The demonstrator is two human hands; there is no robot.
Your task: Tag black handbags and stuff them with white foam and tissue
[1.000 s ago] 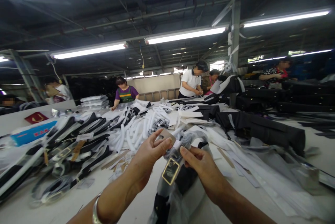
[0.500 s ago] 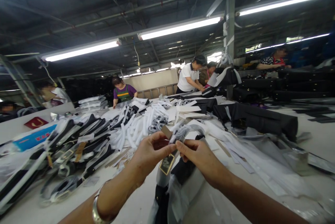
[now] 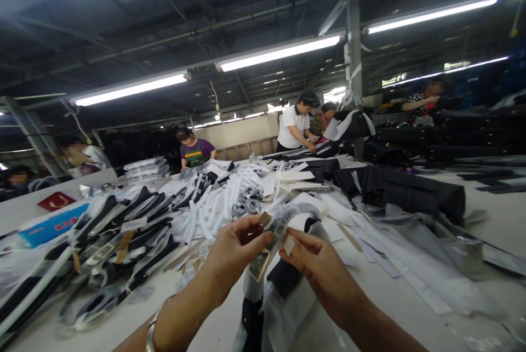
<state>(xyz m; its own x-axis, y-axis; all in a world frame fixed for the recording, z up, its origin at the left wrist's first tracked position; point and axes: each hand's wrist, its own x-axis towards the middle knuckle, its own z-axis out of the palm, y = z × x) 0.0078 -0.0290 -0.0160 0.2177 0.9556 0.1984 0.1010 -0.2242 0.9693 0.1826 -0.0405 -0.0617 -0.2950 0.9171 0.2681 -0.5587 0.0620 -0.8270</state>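
Observation:
In front of me my left hand point(image 3: 232, 250) pinches a plastic-wrapped strap point(image 3: 278, 226) between thumb and fingers. A small brown card piece point(image 3: 265, 218) sticks up at its fingertips. Just below the thumb shows a gold-edged rectangular fitting point(image 3: 258, 266). My right hand point(image 3: 318, 259), closed beside the strap, holds a small pale card piece point(image 3: 289, 245) between thumb and forefinger. Under both hands lies a black strap part point(image 3: 285, 275), partly covered in whitish wrapping point(image 3: 283, 311). The right hand's lower fingers are partly hidden.
To the left, wrapped black straps point(image 3: 143, 220) lie heaped by a blue packet point(image 3: 55, 226). White tubes point(image 3: 213, 198) pile up ahead. A black bag piece point(image 3: 411, 187) and clear plastic sheeting point(image 3: 415, 259) are on the right. Co-workers stand across the table, including a person in white point(image 3: 291, 127).
My right hand has drawn slightly right and down, away from the left, and a pale card piece now shows in its fingers. My left hand keeps its pinch.

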